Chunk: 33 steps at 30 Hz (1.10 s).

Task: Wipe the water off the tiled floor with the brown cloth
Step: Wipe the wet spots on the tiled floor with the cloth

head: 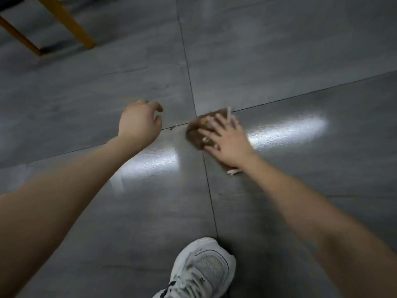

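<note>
Brown cloth (pixel 198 131) bunched on tiled floor (pixel 279 61) at grout cross, blurred, long axis unclear. Right hand (pixel 225 140) flat on it, fingers spread, pressing. Left hand (pixel 139 123) just left, loosely curled, empty. White sneaker (pixel 202 272) below hands; wooden chair legs (pixel 71 24) far upper left.

No readable words, brands or numbers anywhere. Only a small dark mark on the side of the white sneaker (pixel 202 274) at six o'clock, perhaps two characters, too small and blurred to make out. Nothing printed on the grey tiled floor (pixel 279 50), on the brown cloth (pixel 198 131) near centre, or on the yellow wooden legs (pixel 71 26) at eleven o'clock.
</note>
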### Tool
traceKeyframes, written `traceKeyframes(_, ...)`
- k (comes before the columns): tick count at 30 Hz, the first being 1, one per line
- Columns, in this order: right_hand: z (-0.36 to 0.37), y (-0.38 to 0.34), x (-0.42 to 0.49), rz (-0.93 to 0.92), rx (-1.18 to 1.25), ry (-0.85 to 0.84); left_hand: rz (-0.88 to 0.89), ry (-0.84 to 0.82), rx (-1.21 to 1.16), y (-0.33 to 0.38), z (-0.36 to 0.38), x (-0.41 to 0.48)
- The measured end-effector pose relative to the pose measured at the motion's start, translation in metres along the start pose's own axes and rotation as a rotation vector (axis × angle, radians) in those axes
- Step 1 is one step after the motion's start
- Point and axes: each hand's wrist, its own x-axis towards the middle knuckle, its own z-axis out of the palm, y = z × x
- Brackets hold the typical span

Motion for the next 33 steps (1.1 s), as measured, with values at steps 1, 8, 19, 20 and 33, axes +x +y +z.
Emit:
traceKeyframes(1,-0.010,0.043,-0.022,0.177,-0.014,0.028,0.054,-0.011,0.013,0.011,0.000,-0.004)
traceKeyframes(8,-0.038,0.154,-0.281,1.018,-0.054,0.182,0.457,-0.037,0.065,0.115,-0.009,-0.041)
traceKeyframes(19,0.020,-0.047,-0.508,0.340,-0.050,-0.002,1.039,-0.050,0.234,0.297,-0.011,-0.106)
traceKeyframes(20,0.016,-0.030,-0.537,0.335,-0.067,-0.008,1.103,-0.051,0.258,0.308,-0.010,-0.113)
traceKeyframes(33,0.029,-0.058,-0.551,1.104,0.009,0.236,1.207,-0.129,0.395,0.387,0.019,-0.189)
